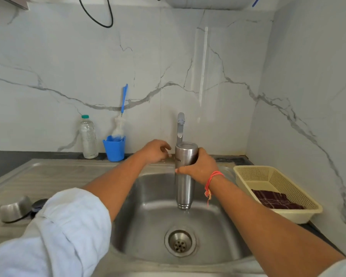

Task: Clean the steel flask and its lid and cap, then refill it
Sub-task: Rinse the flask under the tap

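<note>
**Marble-walled sink station: flask held on end over the basin**

Grey-veined marble backs the counter [2, 160] and the steel sink [148, 226].

Far left, on the drainboard, I note the steel cap [14, 209] lying on its side, with the dark lid [38, 204] just beside it. Both are well apart from the flask.

Against the wall stands a clear plastic bottle [88, 136]; I cannot read its fill level. Next to it, a blue cup [114, 149] holds a bottle brush [122, 116], handle up.

The left grip [156, 151] is at the foot of the tap [180, 126], fingers curled. I cannot tell whether it is grasping a lever there.

The right grip [198, 166] is wrapped round the upper half of the flask [185, 188]. The flask's long axis is vertical, directly below the spout and above the basin. Its narrower end points down, so I judge it inverted and draining.

The drain [180, 242] lies straight below.

Far right, a cream basket [296, 215] holds a dark checked cloth [276, 198].

For any rinse or refill, the mouth must turn up under the spout. The right grip already has the flask there; the left is nearer the tap.
</note>
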`<action>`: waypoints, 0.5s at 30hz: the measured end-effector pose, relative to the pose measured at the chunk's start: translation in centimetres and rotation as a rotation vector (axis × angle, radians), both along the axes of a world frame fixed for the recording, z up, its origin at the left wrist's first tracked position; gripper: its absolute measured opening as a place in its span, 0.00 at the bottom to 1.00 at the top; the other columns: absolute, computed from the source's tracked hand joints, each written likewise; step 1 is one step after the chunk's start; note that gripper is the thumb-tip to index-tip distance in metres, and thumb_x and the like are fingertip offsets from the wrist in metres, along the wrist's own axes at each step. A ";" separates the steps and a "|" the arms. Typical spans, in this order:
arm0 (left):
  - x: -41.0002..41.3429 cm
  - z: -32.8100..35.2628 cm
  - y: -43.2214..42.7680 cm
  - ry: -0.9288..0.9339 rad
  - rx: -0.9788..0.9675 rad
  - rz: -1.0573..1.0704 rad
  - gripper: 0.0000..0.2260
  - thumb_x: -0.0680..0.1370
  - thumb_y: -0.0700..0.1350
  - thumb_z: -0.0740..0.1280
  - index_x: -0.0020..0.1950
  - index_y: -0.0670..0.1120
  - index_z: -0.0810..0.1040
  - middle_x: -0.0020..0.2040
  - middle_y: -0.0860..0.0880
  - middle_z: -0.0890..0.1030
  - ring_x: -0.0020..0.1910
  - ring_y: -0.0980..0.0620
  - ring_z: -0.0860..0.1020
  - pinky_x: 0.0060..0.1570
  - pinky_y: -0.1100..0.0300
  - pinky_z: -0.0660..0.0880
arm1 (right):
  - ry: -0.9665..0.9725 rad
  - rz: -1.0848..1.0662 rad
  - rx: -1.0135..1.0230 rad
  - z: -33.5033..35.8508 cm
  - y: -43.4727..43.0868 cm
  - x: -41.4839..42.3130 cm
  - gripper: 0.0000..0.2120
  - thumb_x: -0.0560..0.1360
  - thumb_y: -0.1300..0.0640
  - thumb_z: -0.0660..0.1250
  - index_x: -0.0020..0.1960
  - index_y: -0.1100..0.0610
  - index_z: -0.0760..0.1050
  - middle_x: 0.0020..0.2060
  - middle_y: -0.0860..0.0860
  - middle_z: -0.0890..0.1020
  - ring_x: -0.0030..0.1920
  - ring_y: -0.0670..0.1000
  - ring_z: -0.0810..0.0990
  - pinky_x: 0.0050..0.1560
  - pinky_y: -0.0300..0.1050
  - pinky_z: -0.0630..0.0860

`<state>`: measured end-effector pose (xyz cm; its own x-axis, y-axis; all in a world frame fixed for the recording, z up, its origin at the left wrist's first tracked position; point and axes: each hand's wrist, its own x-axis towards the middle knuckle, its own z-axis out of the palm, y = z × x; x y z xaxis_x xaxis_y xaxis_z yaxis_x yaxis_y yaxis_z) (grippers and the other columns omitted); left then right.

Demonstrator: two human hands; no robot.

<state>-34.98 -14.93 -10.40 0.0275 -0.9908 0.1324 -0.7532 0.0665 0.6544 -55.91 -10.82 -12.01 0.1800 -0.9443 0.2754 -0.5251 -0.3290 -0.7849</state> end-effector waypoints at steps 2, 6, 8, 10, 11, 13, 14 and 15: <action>0.8 0.7 2.7 0.046 -0.022 0.015 0.06 0.76 0.38 0.76 0.52 0.42 0.84 0.41 0.46 0.85 0.40 0.51 0.84 0.50 0.55 0.84 | -0.017 -0.016 -0.025 0.2 0.9 0.3 0.30 0.62 0.47 0.81 0.57 0.50 0.69 0.46 0.45 0.78 0.45 0.46 0.78 0.39 0.40 0.73; 1.5 1.3 7.5 0.145 -0.021 -0.029 0.03 0.79 0.38 0.74 0.51 0.41 0.84 0.45 0.41 0.86 0.41 0.52 0.86 0.45 0.63 0.83 | -0.022 -0.019 -0.068 1.0 2.6 0.8 0.30 0.61 0.46 0.82 0.56 0.50 0.70 0.46 0.45 0.79 0.45 0.48 0.79 0.44 0.44 0.76; 1.4 1.5 9.0 0.157 -0.024 -0.036 0.05 0.81 0.38 0.70 0.55 0.42 0.84 0.50 0.42 0.86 0.50 0.50 0.86 0.50 0.61 0.83 | -0.014 -0.005 -0.084 1.5 3.5 1.0 0.31 0.61 0.46 0.82 0.57 0.51 0.70 0.47 0.46 0.80 0.47 0.49 0.80 0.47 0.46 0.78; 1.1 1.9 10.9 0.136 0.000 -0.062 0.10 0.82 0.37 0.69 0.62 0.44 0.83 0.55 0.46 0.85 0.59 0.50 0.83 0.54 0.59 0.82 | -0.004 0.017 -0.081 2.0 4.4 1.2 0.32 0.60 0.46 0.82 0.58 0.52 0.72 0.48 0.48 0.81 0.48 0.50 0.81 0.48 0.47 0.79; 0.8 2.1 11.7 0.124 0.027 -0.091 0.14 0.81 0.38 0.71 0.67 0.45 0.80 0.58 0.48 0.83 0.62 0.51 0.81 0.55 0.59 0.82 | -0.027 0.011 -0.086 2.3 4.8 1.3 0.33 0.60 0.46 0.82 0.59 0.53 0.72 0.49 0.48 0.81 0.49 0.51 0.81 0.50 0.48 0.79; 0.3 2.4 13.4 0.108 0.058 -0.144 0.25 0.77 0.41 0.76 0.73 0.46 0.75 0.63 0.52 0.78 0.65 0.52 0.78 0.58 0.58 0.80 | -0.073 0.004 -0.085 3.1 5.4 1.3 0.33 0.60 0.47 0.83 0.59 0.53 0.72 0.49 0.49 0.81 0.50 0.52 0.81 0.52 0.50 0.79; 0.0 2.5 14.2 0.113 0.061 -0.156 0.29 0.75 0.42 0.78 0.75 0.47 0.73 0.65 0.53 0.76 0.66 0.52 0.78 0.60 0.58 0.79 | -0.077 0.015 -0.074 3.4 5.7 1.3 0.33 0.60 0.47 0.83 0.58 0.53 0.72 0.49 0.48 0.81 0.51 0.52 0.81 0.53 0.49 0.79; -0.3 2.6 14.9 0.124 0.063 -0.158 0.33 0.74 0.43 0.79 0.76 0.48 0.71 0.67 0.52 0.75 0.66 0.52 0.78 0.62 0.58 0.78 | -0.074 0.028 -0.058 3.8 6.0 1.2 0.33 0.59 0.47 0.84 0.57 0.53 0.72 0.49 0.48 0.81 0.51 0.52 0.81 0.52 0.48 0.79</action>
<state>-35.31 -0.02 -7.81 -0.1167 -0.9903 0.0757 -0.6497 0.1338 0.7483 -54.70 -4.82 -8.24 0.1833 -0.9212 0.3432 -0.4563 -0.3889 -0.8004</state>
